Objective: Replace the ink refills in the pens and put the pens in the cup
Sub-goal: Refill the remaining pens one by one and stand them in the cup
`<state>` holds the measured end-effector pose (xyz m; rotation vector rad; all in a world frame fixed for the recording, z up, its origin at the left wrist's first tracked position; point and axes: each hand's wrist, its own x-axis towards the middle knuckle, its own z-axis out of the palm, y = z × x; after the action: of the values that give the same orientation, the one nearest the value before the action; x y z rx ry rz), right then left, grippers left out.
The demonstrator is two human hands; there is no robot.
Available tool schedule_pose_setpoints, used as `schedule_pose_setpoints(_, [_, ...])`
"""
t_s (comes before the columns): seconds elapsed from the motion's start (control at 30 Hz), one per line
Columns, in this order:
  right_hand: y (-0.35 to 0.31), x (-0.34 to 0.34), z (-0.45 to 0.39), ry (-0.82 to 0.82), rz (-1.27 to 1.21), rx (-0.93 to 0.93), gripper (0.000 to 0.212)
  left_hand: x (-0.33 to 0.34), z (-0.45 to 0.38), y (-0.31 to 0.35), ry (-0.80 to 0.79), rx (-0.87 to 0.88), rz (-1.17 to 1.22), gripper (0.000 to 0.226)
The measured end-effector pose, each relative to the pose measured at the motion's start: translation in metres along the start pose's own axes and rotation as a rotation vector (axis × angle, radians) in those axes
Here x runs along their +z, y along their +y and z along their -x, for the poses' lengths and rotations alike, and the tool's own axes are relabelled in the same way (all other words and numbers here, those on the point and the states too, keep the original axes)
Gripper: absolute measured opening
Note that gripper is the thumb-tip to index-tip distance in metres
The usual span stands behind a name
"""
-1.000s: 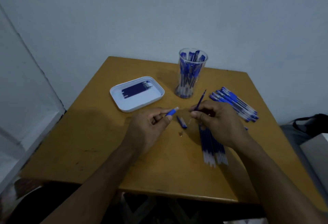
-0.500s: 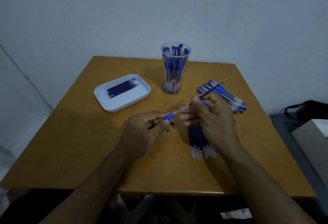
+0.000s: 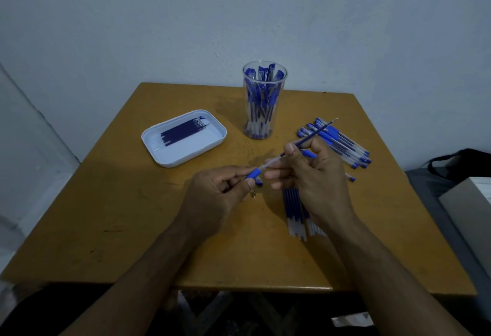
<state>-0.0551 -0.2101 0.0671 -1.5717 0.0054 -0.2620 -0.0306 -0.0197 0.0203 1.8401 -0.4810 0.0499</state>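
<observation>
Head view: our left hand (image 3: 215,197) pinches the pen barrel (image 3: 261,169) at table (image 3: 132,216) centre; right hand (image 3: 310,176) fingers clamp the refill (image 3: 316,133), tip toward 2 o'clock. Cup (image 3: 264,101) at 12, tray (image 3: 183,139) at 10.

My hands (image 3: 268,184) meet over desk (image 3: 132,216) centre, above loose small parts. Near-left desk stretch open, room to pass. Far left: white tray (image 3: 218,133) with refills in way. Straight ahead: clear cup (image 3: 264,101) stands tall, packed with pens, open only from above. Right of cup: pen pile (image 3: 345,147) fans toward desk edge. Under my right wrist: refill row (image 3: 295,210) on desk. Wall close behind desk.
</observation>
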Motion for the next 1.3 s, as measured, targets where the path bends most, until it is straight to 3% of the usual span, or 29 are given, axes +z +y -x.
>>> schedule_pose_setpoints(0.33, [0.004,0.0,0.0,0.003,-0.046,0.022,0.018,-0.001,0.001,-0.001,-0.023,0.018,-0.04,0.029])
schedule_pose_setpoints(0.63, [0.007,-0.001,0.002,-0.083,-0.032,0.155,0.021,0.0,0.002,0.003,-0.019,0.013,-0.002,0.028])
schedule_pose_setpoints(0.73, [0.002,-0.003,0.002,-0.021,-0.103,0.158,0.032,0.0,0.003,0.002,-0.013,-0.008,0.019,0.028])
schedule_pose_setpoints(0.83, [0.001,-0.004,0.002,0.002,-0.081,0.157,0.029,0.001,0.003,0.002,-0.018,-0.002,0.014,0.028])
schedule_pose_setpoints(1.0, [-0.003,0.0,0.006,-0.165,0.167,0.223,0.022,-0.001,0.001,0.0,-0.004,0.006,0.007,0.025])
schedule_pose_setpoints(1.07, [-0.003,0.003,0.007,-0.144,0.236,0.201,0.021,-0.002,0.0,-0.002,0.063,-0.046,0.076,0.021])
schedule_pose_setpoints(1.13, [0.001,0.002,0.004,-0.135,0.459,0.093,0.015,-0.003,-0.003,-0.003,0.169,-0.115,0.197,0.017])
schedule_pose_setpoints(1.23, [0.004,0.006,0.004,-0.312,0.932,-0.061,0.021,-0.005,-0.007,-0.004,0.281,-0.153,0.253,0.019])
schedule_pose_setpoints(1.3, [0.008,0.011,0.007,-0.387,1.093,-0.116,0.025,-0.006,-0.009,-0.005,0.304,-0.158,0.259,0.018])
